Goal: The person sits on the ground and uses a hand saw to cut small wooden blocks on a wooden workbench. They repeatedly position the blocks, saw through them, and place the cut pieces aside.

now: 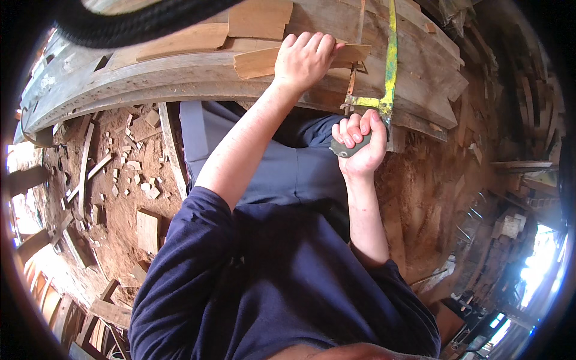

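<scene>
My left hand (303, 59) grips a thin wooden board (253, 64) from above, fingers curled over it, against the top of a plank bench (198, 82). The board lies slantwise, its right end sticking out past my fist. In my right hand (363, 142), near the bench's front edge, is the dark handle of a hacksaw (390, 60) with a worn yellow-green frame. Its narrow rusty blade (351, 79) runs away from me, at the board's right end beyond my left hand. Whether the teeth touch the wood I cannot tell.
Flat wood pieces (259, 19) lie on the bench's far side. On the sawdust-covered floor to the left are small offcuts (137, 179), long strips and a block (148, 231). A dark cable (144, 27) hangs across the upper left. Stacked timber (534, 102) stands at the right.
</scene>
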A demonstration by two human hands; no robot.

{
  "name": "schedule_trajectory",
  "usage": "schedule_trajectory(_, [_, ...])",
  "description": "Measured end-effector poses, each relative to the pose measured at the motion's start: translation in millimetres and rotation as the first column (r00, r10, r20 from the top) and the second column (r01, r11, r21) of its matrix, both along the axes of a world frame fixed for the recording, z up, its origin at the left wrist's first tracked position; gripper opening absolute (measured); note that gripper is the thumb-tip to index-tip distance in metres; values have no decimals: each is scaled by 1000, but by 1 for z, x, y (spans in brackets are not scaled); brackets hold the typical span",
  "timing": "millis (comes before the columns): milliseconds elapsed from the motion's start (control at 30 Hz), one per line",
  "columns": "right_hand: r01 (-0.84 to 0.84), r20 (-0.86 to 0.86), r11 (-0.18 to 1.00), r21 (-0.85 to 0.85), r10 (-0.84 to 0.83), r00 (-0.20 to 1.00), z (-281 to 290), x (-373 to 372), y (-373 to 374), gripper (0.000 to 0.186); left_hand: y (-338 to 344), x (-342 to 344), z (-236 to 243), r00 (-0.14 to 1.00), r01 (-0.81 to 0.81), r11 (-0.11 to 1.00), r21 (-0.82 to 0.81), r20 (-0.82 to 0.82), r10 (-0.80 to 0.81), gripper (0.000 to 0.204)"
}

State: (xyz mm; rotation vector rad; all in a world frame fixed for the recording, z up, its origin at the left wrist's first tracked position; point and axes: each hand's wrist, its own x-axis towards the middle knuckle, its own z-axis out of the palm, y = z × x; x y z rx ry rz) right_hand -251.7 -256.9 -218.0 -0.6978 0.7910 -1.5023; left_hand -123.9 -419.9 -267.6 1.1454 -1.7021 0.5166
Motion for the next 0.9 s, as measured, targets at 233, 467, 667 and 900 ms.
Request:
schedule_trajectory(233, [-26, -33, 1000, 6, 26, 999, -8, -4, 7, 37, 5, 1, -6, 998, 60, 997, -39, 34, -59, 29])
schedule_trajectory(467, [-6, -46, 1000, -12, 6, 999, -9, 0, 3, 36, 2, -2, 2, 1000, 17, 999, 39, -16, -16, 30])
schedule_trajectory(667, [-1, -30, 1000, 29, 2, 1000, -3, -17, 4, 36, -11, -6, 13, 995, 70, 997, 21, 70, -72, 35])
schedule_trajectory(900, [-82, -14, 993, -87, 82, 997, -16, -28, 13, 33, -17, -22, 25, 991, 135, 987, -82, -4, -135, 49])
